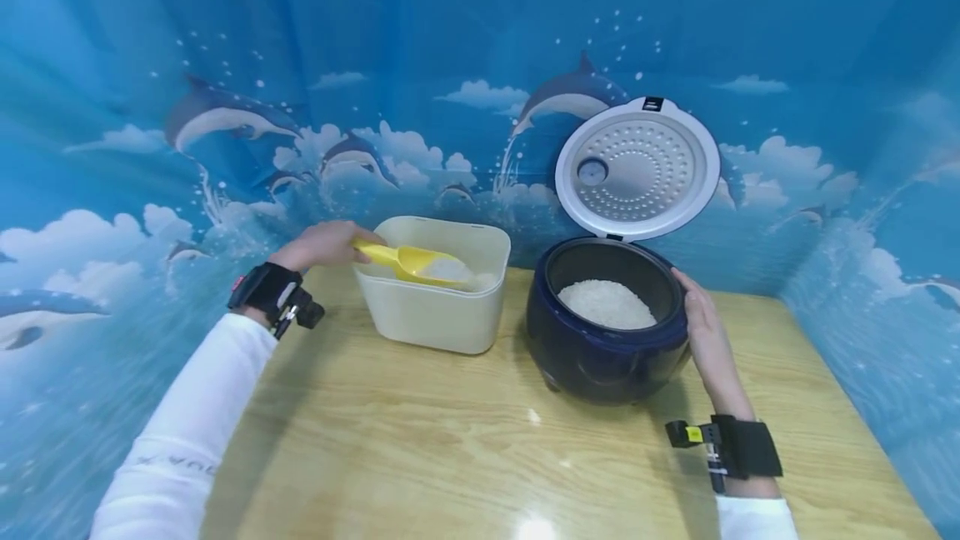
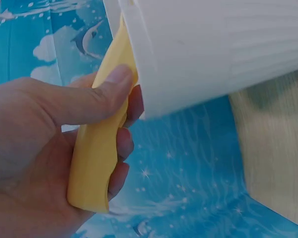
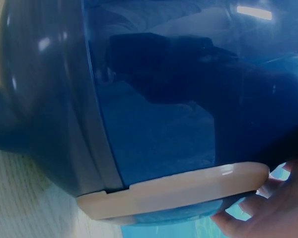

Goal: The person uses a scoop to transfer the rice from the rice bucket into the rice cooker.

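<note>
My left hand (image 1: 327,243) grips the handle of a yellow scoop (image 1: 397,259), fingers wrapped round it in the left wrist view. White rice (image 1: 448,269) lies in the scoop's bowl, which is inside the cream bin (image 1: 431,319), low near its rim. To the right stands a dark blue rice cooker (image 1: 607,365), its silver lid (image 1: 637,169) raised. A mound of rice (image 1: 609,304) sits in its dark pot. My right hand (image 1: 702,319) rests against the cooker's right side, fingers extended along the rim; in the right wrist view the fingertips (image 3: 228,223) touch near the pale handle (image 3: 188,191).
Both containers stand toward the back of a wooden table (image 1: 420,440). A blue curtain (image 1: 465,15) printed with dolphins hangs close behind them and along both sides. The raised lid stands up behind the cooker's opening.
</note>
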The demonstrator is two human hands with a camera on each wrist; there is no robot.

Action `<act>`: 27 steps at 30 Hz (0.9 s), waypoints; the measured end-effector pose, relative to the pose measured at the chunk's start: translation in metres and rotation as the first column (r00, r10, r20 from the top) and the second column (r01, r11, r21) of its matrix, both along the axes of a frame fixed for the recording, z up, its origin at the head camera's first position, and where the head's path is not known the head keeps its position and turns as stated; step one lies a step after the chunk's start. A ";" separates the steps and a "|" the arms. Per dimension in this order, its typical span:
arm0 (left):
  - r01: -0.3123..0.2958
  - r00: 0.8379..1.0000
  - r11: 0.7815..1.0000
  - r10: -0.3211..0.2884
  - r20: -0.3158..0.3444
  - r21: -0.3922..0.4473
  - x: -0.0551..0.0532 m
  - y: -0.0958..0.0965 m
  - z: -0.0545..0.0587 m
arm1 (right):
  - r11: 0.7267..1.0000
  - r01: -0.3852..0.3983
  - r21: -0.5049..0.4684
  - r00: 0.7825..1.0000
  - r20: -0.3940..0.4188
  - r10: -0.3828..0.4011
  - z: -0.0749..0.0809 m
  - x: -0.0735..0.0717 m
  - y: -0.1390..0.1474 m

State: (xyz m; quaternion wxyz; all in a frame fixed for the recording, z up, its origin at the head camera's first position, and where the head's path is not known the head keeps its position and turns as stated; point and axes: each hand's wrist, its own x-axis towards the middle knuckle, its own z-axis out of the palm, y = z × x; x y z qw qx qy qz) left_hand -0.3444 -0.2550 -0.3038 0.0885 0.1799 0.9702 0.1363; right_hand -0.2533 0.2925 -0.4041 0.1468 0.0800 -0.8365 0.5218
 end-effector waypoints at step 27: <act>-0.132 0.990 0.903 0.140 0.010 0.410 0.051 -0.006 -0.013 | 1.000 -0.015 -0.018 1.000 -0.016 0.015 0.000 0.002 -0.002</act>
